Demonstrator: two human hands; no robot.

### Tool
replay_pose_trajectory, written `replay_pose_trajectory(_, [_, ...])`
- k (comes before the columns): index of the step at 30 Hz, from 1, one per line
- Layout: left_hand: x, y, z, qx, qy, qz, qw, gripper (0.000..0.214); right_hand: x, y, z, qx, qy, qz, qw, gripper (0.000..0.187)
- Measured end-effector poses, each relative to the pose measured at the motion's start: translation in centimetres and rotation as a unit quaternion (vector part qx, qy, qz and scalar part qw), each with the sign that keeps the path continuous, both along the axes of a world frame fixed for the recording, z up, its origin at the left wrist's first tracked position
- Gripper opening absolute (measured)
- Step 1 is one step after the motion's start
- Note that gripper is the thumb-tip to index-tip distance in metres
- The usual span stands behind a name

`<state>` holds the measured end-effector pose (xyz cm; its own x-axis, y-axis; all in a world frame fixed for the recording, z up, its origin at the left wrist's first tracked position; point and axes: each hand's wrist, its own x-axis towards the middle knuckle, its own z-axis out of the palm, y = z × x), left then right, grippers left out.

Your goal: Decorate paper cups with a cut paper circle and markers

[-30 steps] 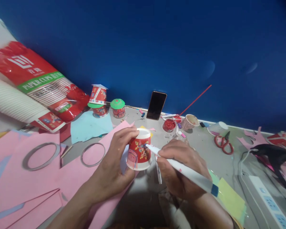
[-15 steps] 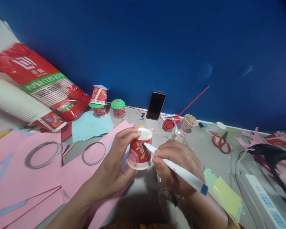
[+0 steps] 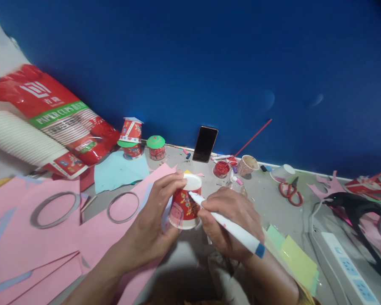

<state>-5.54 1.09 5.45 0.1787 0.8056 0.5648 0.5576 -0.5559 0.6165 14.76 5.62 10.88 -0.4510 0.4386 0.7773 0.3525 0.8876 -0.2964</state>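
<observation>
My left hand (image 3: pixel 152 220) is wrapped round an upside-down red paper cup (image 3: pixel 184 204) with a white base, holding it just above the table. My right hand (image 3: pixel 230 220) grips a white marker with a blue end (image 3: pixel 231 226). The marker's tip touches the cup's printed side near its top. Both hands are closed on what they hold.
Pink paper sheets (image 3: pixel 34 250) with two tape rings (image 3: pixel 123 206) lie at left. A bag of paper cups (image 3: pixel 47 123), decorated cups (image 3: pixel 131 137), a phone (image 3: pixel 205 144), red scissors (image 3: pixel 288 192), a power strip (image 3: pixel 343 271) and green-yellow papers (image 3: pixel 296 262) surround the hands.
The marker's tip has slid up the cup's side toward its top. My right hand has shifted slightly left, and the view has drifted a little.
</observation>
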Motion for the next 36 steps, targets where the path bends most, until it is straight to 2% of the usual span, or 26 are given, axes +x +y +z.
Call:
replay_pose_trajectory(6, [0.07, -0.09, -0.10, 0.002, -0.002, -0.005, 1.000, 0.072, 0.00, -0.18, -0.17, 0.024, 0.033, -0.004, 0.999, 0.009])
replay_pose_trajectory(36, [0.02, -0.48, -0.18, -0.002, -0.031, -0.005, 0.999, 0.076, 0.18, -0.39, 0.15, 0.018, 0.050, -0.019, 0.998, 0.014])
